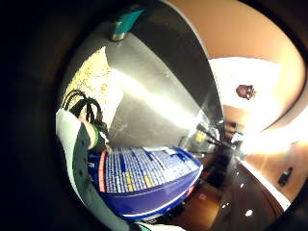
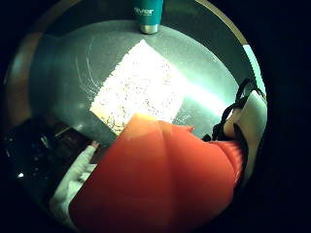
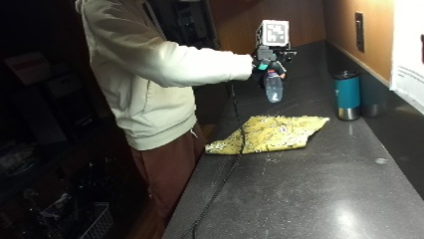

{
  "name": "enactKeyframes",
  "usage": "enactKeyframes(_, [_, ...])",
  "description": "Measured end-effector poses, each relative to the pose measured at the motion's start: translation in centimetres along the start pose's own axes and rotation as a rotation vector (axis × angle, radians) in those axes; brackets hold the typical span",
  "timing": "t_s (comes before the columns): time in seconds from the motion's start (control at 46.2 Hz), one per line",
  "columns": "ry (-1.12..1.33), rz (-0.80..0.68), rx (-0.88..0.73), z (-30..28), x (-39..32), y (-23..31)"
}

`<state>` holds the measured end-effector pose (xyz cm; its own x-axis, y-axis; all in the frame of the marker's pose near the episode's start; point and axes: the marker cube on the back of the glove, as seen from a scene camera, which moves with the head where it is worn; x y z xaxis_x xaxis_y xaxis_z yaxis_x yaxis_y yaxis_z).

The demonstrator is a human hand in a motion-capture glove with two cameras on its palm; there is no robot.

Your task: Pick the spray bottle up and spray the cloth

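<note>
your right hand [image 3: 268, 63] is wrapped round the spray bottle [image 3: 273, 85], held up in the air, its long axis hanging roughly upright. the cloth [image 3: 270, 133] lies flat on the counter [image 3: 318, 194] below and a little toward you. tumbler [image 3: 346, 95] stands off beside the far corner, well apart. plenty of open counter; aim down at the cloth.

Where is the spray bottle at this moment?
In the outside view, the spray bottle is held in the air by the gloved right hand, above the dark counter, beyond the yellow cloth.
</note>
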<state>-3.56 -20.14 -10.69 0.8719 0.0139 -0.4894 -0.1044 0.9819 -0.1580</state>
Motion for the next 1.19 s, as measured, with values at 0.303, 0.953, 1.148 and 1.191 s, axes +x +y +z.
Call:
enactKeyframes(0.303, [-0.043, 0.007, 0.02, 0.4, -1.9, -0.1])
enactKeyframes(0.953, [-0.913, -0.008, 0.438, -4.9, -2.4, 0.9])
enactKeyframes(1.148, [-1.109, -0.008, 0.512, -6.8, -4.5, 0.5])
enactKeyframes(1.191, [-1.16, -0.018, 0.524, -7.1, -4.9, 0.4])
